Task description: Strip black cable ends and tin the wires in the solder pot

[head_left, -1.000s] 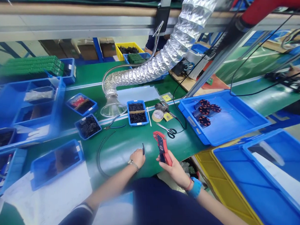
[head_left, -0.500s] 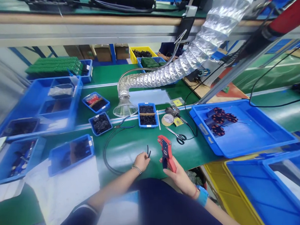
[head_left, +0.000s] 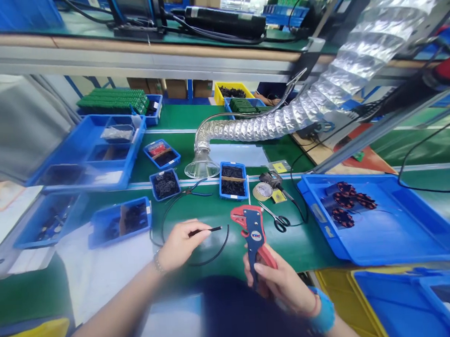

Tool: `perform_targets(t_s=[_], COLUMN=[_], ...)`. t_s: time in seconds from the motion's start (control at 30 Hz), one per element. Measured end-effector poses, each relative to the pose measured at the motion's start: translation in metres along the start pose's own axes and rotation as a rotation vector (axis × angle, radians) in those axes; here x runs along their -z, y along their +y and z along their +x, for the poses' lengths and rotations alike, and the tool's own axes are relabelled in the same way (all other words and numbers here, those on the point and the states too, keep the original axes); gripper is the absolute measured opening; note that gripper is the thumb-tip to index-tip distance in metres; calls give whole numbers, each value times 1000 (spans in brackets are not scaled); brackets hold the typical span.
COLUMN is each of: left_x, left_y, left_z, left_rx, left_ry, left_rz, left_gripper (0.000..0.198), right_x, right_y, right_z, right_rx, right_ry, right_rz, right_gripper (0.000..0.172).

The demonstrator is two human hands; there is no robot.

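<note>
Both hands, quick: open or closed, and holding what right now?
Left hand: closed, pinching a thin black cable near one end.
Right hand: closed, holding a red and dark-blue pistol-shaped hand tool.

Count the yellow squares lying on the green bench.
2. One yellow square lies just right of the white sheet; the other yellow square is right beside the round roll. More may be hidden.

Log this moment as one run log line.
left hand: pinching black round cable | right hand: holding red-and-navy wire stripper | black-handled metal scissors: on green bench
</note>
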State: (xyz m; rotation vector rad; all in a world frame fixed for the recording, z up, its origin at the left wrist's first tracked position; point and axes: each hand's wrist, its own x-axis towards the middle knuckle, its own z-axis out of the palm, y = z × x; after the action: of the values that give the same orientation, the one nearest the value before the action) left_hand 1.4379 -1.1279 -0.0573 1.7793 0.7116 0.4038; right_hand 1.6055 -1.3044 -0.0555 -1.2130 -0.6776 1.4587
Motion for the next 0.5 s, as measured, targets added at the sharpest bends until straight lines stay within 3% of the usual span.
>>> perform_targets(t_s=[0.2, 0.37, 0.5], left_x=[5, 7, 7], left_y=[21, 29, 33], left_z=[-6, -3, -2], left_rx=[-53, -73, -76], left_ry=[-39, -176, -204], left_rz=[147, 140, 107], left_gripper=[22, 23, 21], right_x=[1, 2, 0], right_y=[-9, -3, 0], right_z=[-5, -5, -3], right_rx=[-109, -112, -92], right_ry=[-195, -253, -279], right_rz=[93, 152, 178], right_gripper=[37, 41, 36])
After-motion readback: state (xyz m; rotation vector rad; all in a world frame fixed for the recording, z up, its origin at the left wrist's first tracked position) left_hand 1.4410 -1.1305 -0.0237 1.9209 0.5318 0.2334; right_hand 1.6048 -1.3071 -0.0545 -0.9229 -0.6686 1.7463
